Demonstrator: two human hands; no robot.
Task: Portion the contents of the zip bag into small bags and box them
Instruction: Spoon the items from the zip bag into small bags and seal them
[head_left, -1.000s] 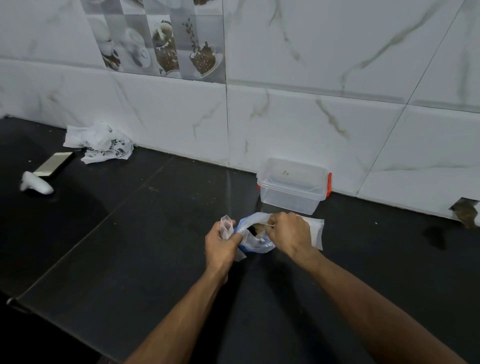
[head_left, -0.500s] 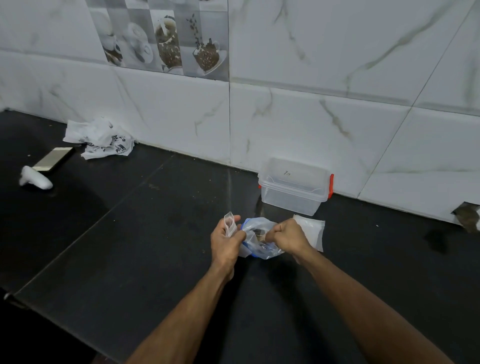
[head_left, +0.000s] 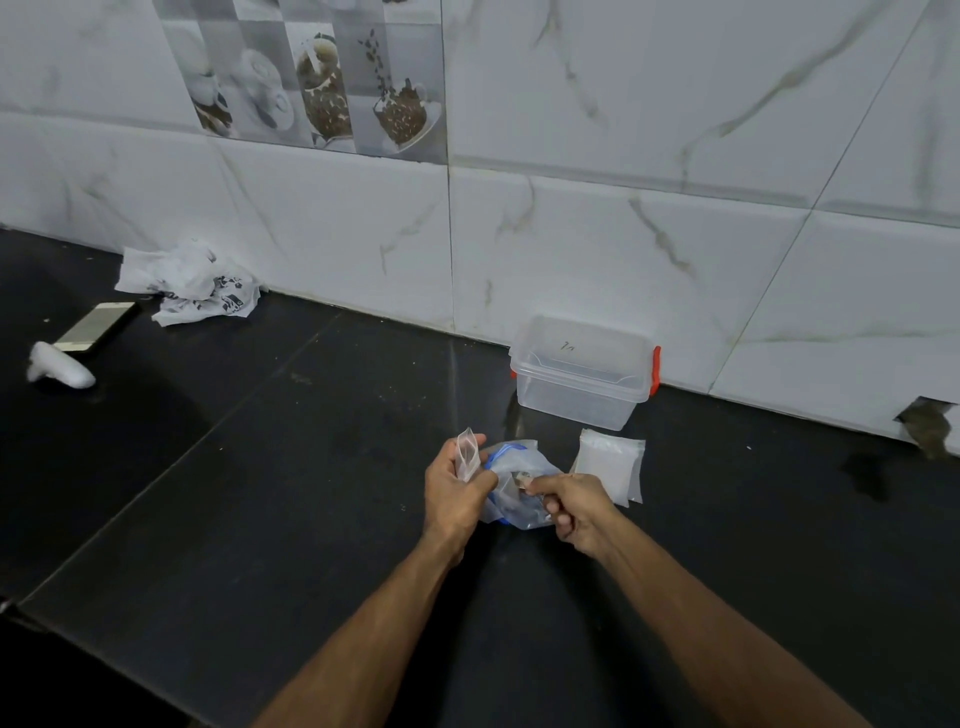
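Near the back edge of the black stone worktop (head_left: 311, 493), our left hand (head_left: 454, 491) pinches a small clear plastic bag (head_left: 466, 453) while our right hand (head_left: 574, 506) pinches something small at the crumpled blue-edged clear zip bag (head_left: 511, 486).

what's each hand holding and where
Left hand grips a small clear bag by its lower half; right hand pinches something small at the zip bag mouth.

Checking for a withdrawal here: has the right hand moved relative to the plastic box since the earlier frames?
Yes. The right hand has drawn back toward the person and slightly rightward, away from the plastic box, uncovering the stack of small bags.
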